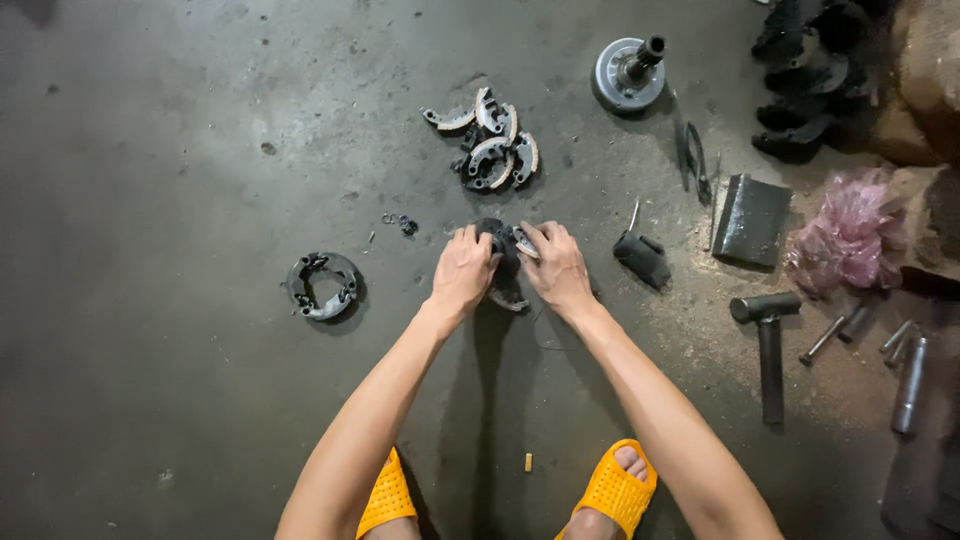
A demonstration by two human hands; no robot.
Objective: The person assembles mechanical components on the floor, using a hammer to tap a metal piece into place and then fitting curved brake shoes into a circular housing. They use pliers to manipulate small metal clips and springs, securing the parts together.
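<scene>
1. A dark round clutch assembly (503, 262) sits on the concrete floor (150, 130) straight ahead of the person, between both hands, low enough that they can press on it from above
2. The left hand (462, 272) is curled over the assembly's left side, fingers bent onto its top edge; it seems to steady the part against the floor
3. The right hand (556, 268) closes on the right side, fingertips pinching a pale curved shoe (524, 241) at the upper rim; both hands are closed around the part, though how tightly cannot be told
4. Beyond it lies a heap of loose clutch shoes (493, 140), curved and pale-lined, apparently sorted apart from the piece in hand
5. To the left, well apart, a second ring-shaped assembly (323, 285) lies flat, with a few small rings (400, 222) between it and the hands
6. To the right sit a small dark block (642, 258), pliers (692, 158), a hammer (768, 340) and steel punches (905, 370), all within reach
7. Farther off stand a pulley with a shaft (630, 72) and a pink plastic bag (850, 232)
8. Orange sandals (615, 490) frame the near edge
</scene>
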